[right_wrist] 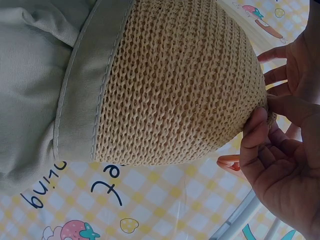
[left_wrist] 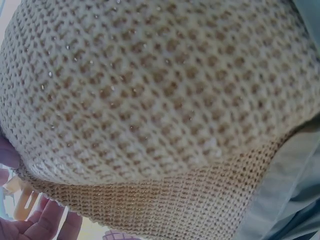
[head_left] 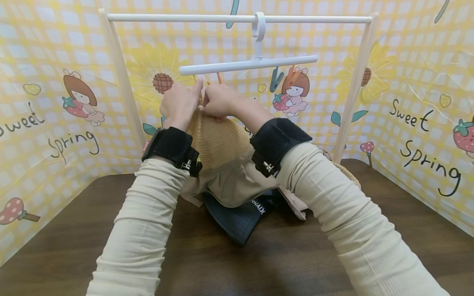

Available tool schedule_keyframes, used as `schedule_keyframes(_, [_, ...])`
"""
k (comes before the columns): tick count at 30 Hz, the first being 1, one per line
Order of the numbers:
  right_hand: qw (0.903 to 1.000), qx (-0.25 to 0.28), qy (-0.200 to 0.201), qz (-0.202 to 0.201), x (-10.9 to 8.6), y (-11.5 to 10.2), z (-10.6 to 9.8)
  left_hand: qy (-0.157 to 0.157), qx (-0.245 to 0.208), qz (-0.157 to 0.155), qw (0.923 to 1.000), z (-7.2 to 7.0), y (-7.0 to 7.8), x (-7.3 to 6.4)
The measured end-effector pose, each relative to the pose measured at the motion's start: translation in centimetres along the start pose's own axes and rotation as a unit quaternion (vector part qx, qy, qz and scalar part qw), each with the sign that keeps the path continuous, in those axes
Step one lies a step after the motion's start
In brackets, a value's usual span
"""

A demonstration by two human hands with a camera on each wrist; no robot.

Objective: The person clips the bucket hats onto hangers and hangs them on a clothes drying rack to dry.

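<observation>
A straw hat (head_left: pixel 222 137) with a knitted crown and beige cloth lower part hangs from the hands, below the left end of a white hanger (head_left: pixel 248 63). My right hand (head_left: pixel 222 100) pinches the tip of the crown between thumb and index finger, as the right wrist view shows. Beside it, my left hand (head_left: pixel 180 102) has its fingers curled round a yellow clothespin (left_wrist: pixel 24 202) under the hanger bar. The clothespin is mostly hidden by the hands and crown. An orange clothespin (head_left: pixel 219 78) hangs just above the right hand.
The hanger hooks over a white rail (head_left: pixel 185 18) on wooden posts. Toward its right end hang a green clothespin (head_left: pixel 276 79) and another orange one (head_left: pixel 293 76). A dark cap (head_left: pixel 233 218) and other hats lie on the brown table (head_left: pixel 185 263) below.
</observation>
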State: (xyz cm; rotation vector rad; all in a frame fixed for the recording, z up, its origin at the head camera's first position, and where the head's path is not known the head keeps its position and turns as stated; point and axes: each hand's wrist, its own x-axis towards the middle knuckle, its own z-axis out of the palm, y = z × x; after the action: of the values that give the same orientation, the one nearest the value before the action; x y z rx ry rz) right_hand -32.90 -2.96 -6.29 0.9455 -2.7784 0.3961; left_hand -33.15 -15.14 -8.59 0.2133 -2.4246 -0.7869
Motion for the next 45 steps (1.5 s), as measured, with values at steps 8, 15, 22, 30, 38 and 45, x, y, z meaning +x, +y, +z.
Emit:
schedule_keyframes(8, [1.0,-0.005,0.001,-0.003,0.09,-0.02,0.11,-0.006,-0.001,-0.008,0.9999,0.24,-0.08,-0.01])
schedule_keyframes(15, [0.9999,-0.008,0.001,-0.011,0.23,0.02,0.15,-0.02,0.006,-0.013,0.9997,0.23,-0.03,-0.16])
schedule_keyframes(22, [0.9999,-0.001,-0.001,-0.012,0.25,0.07,0.27,-0.023,0.003,-0.012,0.9996,0.42,0.03,-0.15])
schedule_keyframes(30, [0.9999,0.009,-0.005,-0.008,0.26,0.11,0.25,-0.031,0.019,-0.013,0.9993,0.48,0.2,-0.07])
schedule_keyframes(38, [0.9999,0.01,-0.004,-0.006,0.3,0.12,0.21,-0.036,0.028,0.011,0.9989,0.37,0.23,-0.11])
schedule_keyframes(45, [1.0,0.004,0.003,-0.005,0.24,0.22,0.23,-0.036,0.037,0.025,0.9983,0.41,0.29,-0.12])
